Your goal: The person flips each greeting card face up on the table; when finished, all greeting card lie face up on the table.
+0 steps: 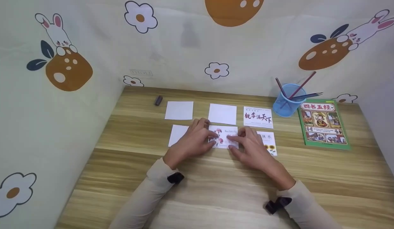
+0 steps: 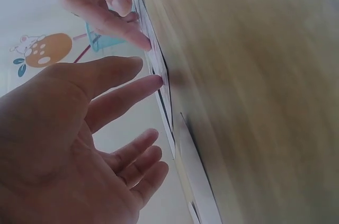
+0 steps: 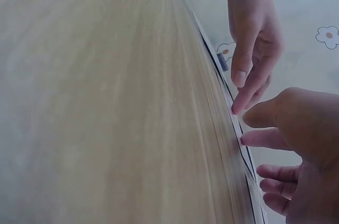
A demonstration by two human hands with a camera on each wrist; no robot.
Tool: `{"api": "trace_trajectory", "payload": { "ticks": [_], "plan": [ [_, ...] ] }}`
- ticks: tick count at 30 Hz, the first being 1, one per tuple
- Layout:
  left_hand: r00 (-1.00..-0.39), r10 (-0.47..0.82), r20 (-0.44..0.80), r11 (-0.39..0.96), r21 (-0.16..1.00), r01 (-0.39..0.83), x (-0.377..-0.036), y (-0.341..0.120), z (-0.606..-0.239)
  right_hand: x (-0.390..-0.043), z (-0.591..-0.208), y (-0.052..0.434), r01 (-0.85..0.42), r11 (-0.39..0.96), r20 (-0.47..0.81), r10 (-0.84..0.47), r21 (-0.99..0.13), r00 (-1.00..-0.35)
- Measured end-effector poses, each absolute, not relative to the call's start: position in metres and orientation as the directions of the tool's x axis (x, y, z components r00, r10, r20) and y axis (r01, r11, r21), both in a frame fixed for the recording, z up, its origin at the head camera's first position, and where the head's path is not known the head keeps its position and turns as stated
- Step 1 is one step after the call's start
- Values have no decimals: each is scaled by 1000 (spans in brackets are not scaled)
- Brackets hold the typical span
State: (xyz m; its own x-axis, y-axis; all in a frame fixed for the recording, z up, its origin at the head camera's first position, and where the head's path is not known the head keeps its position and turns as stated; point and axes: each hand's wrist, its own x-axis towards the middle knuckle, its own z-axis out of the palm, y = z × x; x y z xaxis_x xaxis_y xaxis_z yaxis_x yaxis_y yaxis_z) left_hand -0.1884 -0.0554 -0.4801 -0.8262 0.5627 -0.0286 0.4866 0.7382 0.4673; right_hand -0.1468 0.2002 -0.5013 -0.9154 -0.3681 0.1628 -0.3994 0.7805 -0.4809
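On the table lies a white card [image 1: 223,142] printed with pink flowers, in the middle of the near row. My left hand [image 1: 194,139] touches its left part with the index fingertip, partly covering a blank white card [image 1: 176,134]. From the right, my right hand [image 1: 253,150] rests an index fingertip on the same flower card and covers part of a sunflower card [image 1: 270,144]. Both wrist views show the left hand [image 2: 79,134] and right hand [image 3: 302,150] with fingers extended and loosely bent, gripping nothing. The flower card appears there almost edge-on.
Behind lie two blank cards [image 1: 179,110] and a card with red and black characters [image 1: 258,117]. A blue cup [image 1: 284,106] of pencils and a green-bordered book [image 1: 324,124] are at right. A small dark block [image 1: 158,100] sits back left. Patterned cloth walls surround the table.
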Motion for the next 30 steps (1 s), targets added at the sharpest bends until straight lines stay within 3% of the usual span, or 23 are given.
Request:
{"api": "trace_trajectory", "payload": {
  "ticks": [15,20,30],
  "plan": [
    [-797,601,-57,725,459,514,-190,-60,-478,-148,-501,203,-356,775,87,-367,-521,-926],
    [-781,624,-4,685,485,544,-194,-65,-478,-148,-500,203,-358,771,91,-367,-527,-926],
    [-812,573,111,641,557,528,-204,-116,-481,-146,-498,180,-468,680,199,-438,-565,-877]
  ]
}}
